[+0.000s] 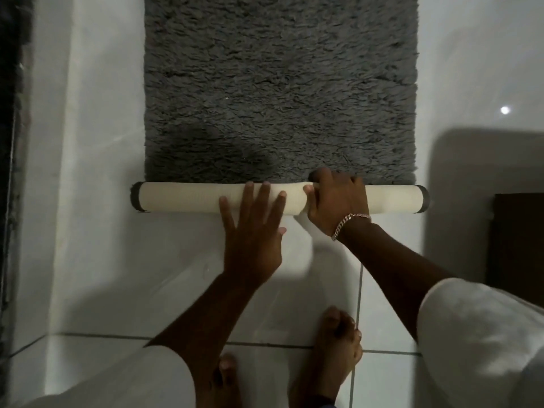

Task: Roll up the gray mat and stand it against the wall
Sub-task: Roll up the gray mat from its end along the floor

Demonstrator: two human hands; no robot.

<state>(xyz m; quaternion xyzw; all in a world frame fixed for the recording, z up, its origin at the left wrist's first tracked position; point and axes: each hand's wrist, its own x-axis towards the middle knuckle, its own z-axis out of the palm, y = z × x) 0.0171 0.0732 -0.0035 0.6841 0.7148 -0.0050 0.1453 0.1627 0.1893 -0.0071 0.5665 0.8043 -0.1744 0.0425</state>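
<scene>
The gray shaggy mat (279, 89) lies flat on the white tiled floor, stretching away from me. Its near end is wound into a thin roll (188, 197) that shows the cream backing, lying across the view. My left hand (253, 228) rests flat on the middle of the roll with fingers spread. My right hand (335, 201), with a chain bracelet at the wrist, curls over the roll just right of centre, fingers over its far side and thumb on the cream backing.
White floor tiles (88, 260) run on both sides of the mat. A dark fuzzy strip (11, 142) borders the far left. A dark brown panel (518, 245) stands at the right. My bare feet (335, 348) are on the tiles below the roll.
</scene>
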